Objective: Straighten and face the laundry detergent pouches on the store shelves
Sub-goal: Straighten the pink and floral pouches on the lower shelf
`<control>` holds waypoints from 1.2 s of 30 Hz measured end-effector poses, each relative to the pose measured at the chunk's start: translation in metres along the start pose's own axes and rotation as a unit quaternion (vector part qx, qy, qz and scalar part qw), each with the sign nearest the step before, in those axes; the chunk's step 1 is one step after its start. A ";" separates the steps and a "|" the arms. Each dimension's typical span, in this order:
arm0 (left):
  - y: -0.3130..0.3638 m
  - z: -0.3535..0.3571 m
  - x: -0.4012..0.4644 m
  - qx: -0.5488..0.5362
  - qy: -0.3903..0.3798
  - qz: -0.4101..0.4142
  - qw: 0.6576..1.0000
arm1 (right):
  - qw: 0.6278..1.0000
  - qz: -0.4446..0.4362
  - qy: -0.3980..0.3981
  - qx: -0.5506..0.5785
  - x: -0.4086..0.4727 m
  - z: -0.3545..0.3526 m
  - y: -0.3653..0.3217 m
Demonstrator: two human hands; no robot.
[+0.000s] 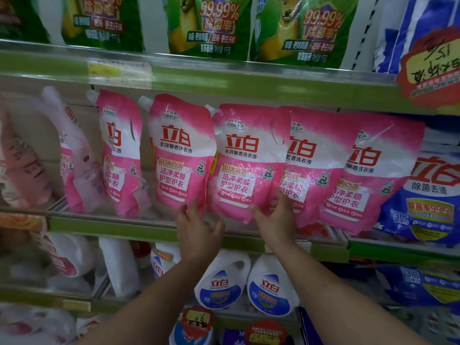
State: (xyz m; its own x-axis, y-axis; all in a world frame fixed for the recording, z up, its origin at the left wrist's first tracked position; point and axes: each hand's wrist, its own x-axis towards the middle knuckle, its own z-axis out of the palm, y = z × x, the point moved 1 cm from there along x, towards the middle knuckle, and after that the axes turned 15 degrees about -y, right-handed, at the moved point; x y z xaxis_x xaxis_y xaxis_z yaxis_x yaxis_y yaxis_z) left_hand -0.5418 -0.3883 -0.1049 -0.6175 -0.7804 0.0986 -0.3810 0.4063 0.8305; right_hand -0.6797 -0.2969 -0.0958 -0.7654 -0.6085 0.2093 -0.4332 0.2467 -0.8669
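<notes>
Both hands' spread fingers (273,202) around the centre pink pouch (245,160), left hand (199,227), right hand (276,220).

Middle-shelf pouches (249,160): pink, white band across the upper half, red logo characters, yellow label strip. Upper-shelf pouches (211,26): green with yellow, red-orange print. Right-hand bags (428,195): blue-white, red logo. Jugs (221,280) below: white, blue labels. Shelf edges (249,80): lime green.

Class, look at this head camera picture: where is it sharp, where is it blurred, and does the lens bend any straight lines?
Head view: sharp on the centre pink pouch; left-edge pouches are blurred; shelf edge bows from wide-angle distortion; glare streaks on the pouch film.
</notes>
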 end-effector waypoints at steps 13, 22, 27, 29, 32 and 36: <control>0.052 0.045 -0.009 0.002 -0.064 0.075 0.995 | 0.999 0.025 0.020 0.013 -0.018 -0.064 0.015; 0.100 0.099 -0.029 0.010 -0.124 0.139 0.982 | 0.996 0.060 0.070 0.009 -0.042 -0.133 0.040; 0.121 0.125 -0.040 0.005 -0.151 0.147 0.977 | 0.991 0.066 0.104 -0.044 -0.055 -0.171 0.050; 0.131 0.137 -0.046 -0.009 -0.163 0.163 0.973 | 0.990 0.072 0.110 -0.057 -0.060 -0.185 0.055; 0.145 0.153 -0.056 -0.022 -0.176 0.184 0.967 | 0.987 0.074 0.127 -0.063 -0.069 -0.206 0.061; 0.156 0.169 -0.062 -0.025 -0.192 0.179 0.965 | 0.985 0.076 0.147 -0.039 -0.074 -0.226 0.068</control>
State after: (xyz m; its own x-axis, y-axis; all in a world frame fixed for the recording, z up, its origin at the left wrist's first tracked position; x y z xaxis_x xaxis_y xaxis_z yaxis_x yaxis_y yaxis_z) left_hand -0.6789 -0.1961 -0.0741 -0.9161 -0.3571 0.1824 -0.0683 0.5873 0.8065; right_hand -0.7604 -0.0645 -0.0682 -0.9243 -0.3182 0.2107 -0.3287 0.3833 -0.8632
